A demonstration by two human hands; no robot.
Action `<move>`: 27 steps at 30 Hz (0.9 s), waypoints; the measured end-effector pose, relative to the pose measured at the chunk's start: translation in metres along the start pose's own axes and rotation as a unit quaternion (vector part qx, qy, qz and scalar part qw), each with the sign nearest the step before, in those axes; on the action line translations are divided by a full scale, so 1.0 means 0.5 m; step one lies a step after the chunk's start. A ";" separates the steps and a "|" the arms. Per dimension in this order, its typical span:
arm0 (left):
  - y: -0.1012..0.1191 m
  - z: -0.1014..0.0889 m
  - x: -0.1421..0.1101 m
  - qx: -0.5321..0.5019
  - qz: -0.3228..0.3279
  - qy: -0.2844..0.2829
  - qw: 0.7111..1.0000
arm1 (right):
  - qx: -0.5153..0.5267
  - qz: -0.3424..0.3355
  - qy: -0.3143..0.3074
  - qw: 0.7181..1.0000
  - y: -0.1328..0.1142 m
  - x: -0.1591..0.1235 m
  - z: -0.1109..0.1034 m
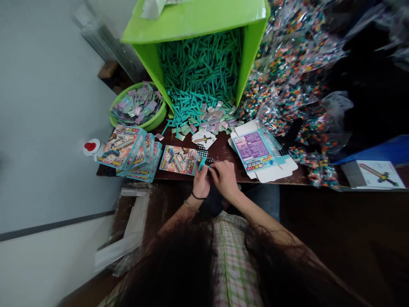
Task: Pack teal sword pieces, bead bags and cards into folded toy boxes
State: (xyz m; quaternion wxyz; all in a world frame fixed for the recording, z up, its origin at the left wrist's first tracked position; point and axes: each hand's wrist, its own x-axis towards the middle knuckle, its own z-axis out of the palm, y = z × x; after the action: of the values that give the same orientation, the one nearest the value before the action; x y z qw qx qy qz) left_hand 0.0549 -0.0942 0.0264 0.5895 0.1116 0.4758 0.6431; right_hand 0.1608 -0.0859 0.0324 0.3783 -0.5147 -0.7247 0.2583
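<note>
My left hand (201,184) is closed around a small teal plastic piece (203,163), just over the table's front edge. Against it, my right hand (226,178) has its fingers pinched together; what lies between them is too small to make out. Directly beyond my fingers are black lattice-like pieces (203,151) and a white card (203,139) with a pixel sword picture. A printed box (179,160) lies to the left of my hands. On the right rests an unfolded carton (252,149) with its white flaps spread.
A tipped green bin (196,36) spills teal sticks (185,104) and small packets (220,119). Packets fill a green basket (159,115). Boxes (121,147) are stacked at left. Bags of colourful bricks (284,81) heap at right, near a stack of cards (377,174).
</note>
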 end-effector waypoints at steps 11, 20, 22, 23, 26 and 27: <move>-0.012 -0.024 0.003 0.094 0.081 0.000 0.992 | 0.264 0.124 0.010 0.956 0.050 -0.030 0.033; 0.057 -0.116 0.056 0.651 0.246 -0.095 0.712 | 0.287 0.193 0.066 0.936 0.142 -0.024 -0.070; 0.073 -0.135 0.069 0.690 0.253 -0.083 0.673 | 0.323 0.202 0.017 0.925 0.148 -0.023 -0.076; 0.082 -0.140 0.074 0.684 0.265 -0.078 0.675 | 0.349 0.205 -0.006 0.914 0.147 -0.021 -0.073; 0.113 -0.140 0.075 0.605 0.337 -0.057 0.719 | 0.433 0.209 -0.079 0.873 0.127 -0.008 -0.045; 0.124 -0.136 0.071 0.571 0.356 -0.052 0.738 | 0.458 0.213 -0.110 0.856 0.118 -0.001 -0.032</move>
State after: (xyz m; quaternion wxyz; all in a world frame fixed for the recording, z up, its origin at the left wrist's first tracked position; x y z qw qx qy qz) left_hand -0.0434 -0.0870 0.0223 0.1672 0.6217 0.6480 0.4070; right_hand 0.2064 -0.0668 -0.0034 0.4243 -0.3937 -0.4342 0.6902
